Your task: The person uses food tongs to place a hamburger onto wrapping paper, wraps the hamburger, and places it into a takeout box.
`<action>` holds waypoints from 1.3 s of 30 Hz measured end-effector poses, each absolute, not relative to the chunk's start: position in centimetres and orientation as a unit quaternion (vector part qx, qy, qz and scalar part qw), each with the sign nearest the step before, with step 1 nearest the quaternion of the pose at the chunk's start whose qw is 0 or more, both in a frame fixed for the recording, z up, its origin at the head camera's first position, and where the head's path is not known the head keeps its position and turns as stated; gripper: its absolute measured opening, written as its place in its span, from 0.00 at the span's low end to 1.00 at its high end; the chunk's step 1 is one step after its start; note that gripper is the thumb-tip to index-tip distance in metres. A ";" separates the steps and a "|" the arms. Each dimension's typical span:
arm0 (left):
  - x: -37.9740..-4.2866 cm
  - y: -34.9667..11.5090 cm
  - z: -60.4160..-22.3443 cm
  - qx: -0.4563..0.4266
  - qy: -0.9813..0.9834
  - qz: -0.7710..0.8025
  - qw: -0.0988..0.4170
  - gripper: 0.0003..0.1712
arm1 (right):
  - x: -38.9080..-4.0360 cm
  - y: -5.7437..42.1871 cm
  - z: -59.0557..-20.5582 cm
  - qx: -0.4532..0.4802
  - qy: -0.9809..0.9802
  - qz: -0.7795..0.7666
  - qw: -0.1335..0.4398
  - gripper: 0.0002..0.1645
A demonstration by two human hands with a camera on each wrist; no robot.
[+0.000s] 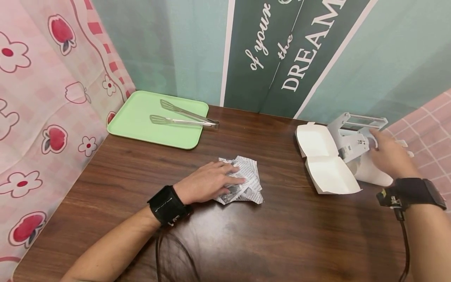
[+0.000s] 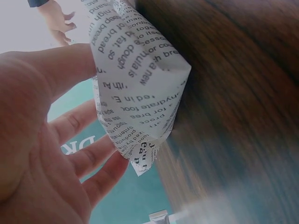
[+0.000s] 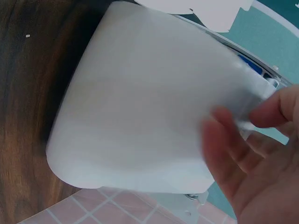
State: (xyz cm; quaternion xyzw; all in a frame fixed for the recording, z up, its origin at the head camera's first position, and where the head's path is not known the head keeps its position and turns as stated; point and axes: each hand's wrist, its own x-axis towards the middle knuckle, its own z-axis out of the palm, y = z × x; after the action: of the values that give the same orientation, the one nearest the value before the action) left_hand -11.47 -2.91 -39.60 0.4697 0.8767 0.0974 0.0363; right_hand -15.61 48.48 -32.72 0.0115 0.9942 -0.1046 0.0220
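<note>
My left hand (image 1: 208, 182) rests on a folded packet of newsprint-patterned paper (image 1: 251, 176) on the table, fingers stretched over its top. In the left wrist view the thumb and fingertips lie along one side of the paper (image 2: 140, 88), and its pointed corner sticks out. At the far right, my right hand (image 1: 389, 152) is at a white sticker dispenser (image 1: 356, 145). In the right wrist view its fingers (image 3: 219, 144) are blurred and spread apart near the top of a wide white paper strip (image 3: 135, 98) that hangs from the dispenser.
An unfolded white paper box (image 1: 329, 174) stands beside the dispenser, its lid tipped back. Metal tongs (image 1: 190, 117) lie partly on a green tray (image 1: 141, 117) at the back left. A printed curtain (image 1: 197, 51) hangs behind the wooden table (image 1: 282, 235). Cables trail from both wrist straps.
</note>
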 end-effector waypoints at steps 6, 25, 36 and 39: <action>-11.5 -2.9 -39.6 0.471 0.876 0.101 0.034 0.30 | -15.1 48.6 -33.9 0.012 0.992 -0.122 0.000 0.42; -11.7 -3.0 -39.7 0.472 0.873 0.115 0.039 0.29 | -12.0 46.9 -36.0 0.047 0.973 -0.117 -0.194 0.29; -11.7 -2.9 -39.5 0.465 0.876 0.121 0.047 0.29 | -12.8 46.7 -35.4 0.063 0.972 -0.092 -0.204 0.23; -11.7 -2.8 -39.5 0.468 0.874 0.123 0.045 0.29 | -13.1 47.1 -35.4 0.058 0.971 -0.102 -0.210 0.20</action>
State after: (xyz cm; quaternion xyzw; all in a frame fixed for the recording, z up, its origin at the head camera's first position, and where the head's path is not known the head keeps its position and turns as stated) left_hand -11.68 -2.82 -39.51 0.4679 0.8740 0.1233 0.0455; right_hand -13.14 47.09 -35.39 0.0579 0.9706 -0.1025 -0.2101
